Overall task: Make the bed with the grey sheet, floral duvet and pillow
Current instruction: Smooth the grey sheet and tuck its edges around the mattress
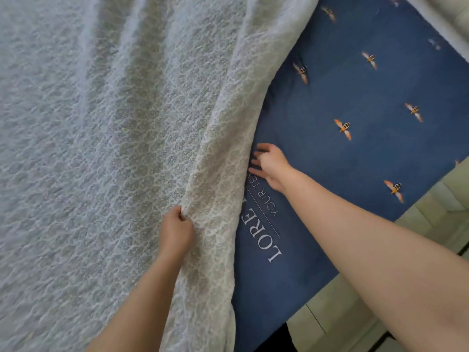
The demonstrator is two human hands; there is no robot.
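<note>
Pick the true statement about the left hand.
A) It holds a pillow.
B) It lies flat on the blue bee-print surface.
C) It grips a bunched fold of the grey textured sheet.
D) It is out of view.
C: the left hand has its fingers curled round a fold of the grey sheet, while the right hand is the one over the blue bee-print surface.

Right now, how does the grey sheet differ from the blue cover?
The sheet is pale grey with a raised texture; the cover is dark blue, printed with bees and white letters. The sheet lies in long folds; the cover lies flat. The sheet overlaps the cover and hides some letters. Both lie spread out.
</note>
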